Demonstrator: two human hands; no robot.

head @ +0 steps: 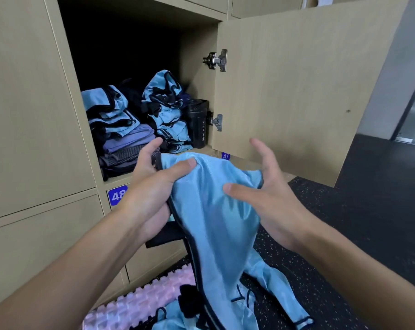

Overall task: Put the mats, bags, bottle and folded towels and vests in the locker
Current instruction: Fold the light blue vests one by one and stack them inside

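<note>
Held up before the open locker (197,67), a sky-blue vest (216,222) with dark trim, unfolded and hanging limp toward the speckled floor (344,234). Pinched at its upper edge by the left hand (151,186), thumb pressed over the cloth, fingers curled behind the black binding. On the other side, the right hand (268,194) spread wide, fingers straight and apart, thumb resting on the fabric, clamping nothing. Already inside the locker: two stacks of blue vests (166,108), a pile of folded towels (127,144) in purple and grey at front left, a black bottle (198,122) upright against the right wall, just beside the hinged door (297,91). Down on the floor, a pink knobbly mat (139,306) and more blue cloth (175,322), not yet stowed. Looks thin, light and slick, probably a synthetic weave; judged soft enough to slump and slide out of any loose fold. Nothing fragile about it, no weight to speak of. Best taken by the bound edges near the shoulders, firmer purchase there than on the open cloth, one hand to each side, then folded flat before being laid on a stack. Worth watching: the taller, untidy right-hand stack, likely to topple under a careless push from another piece.
</note>
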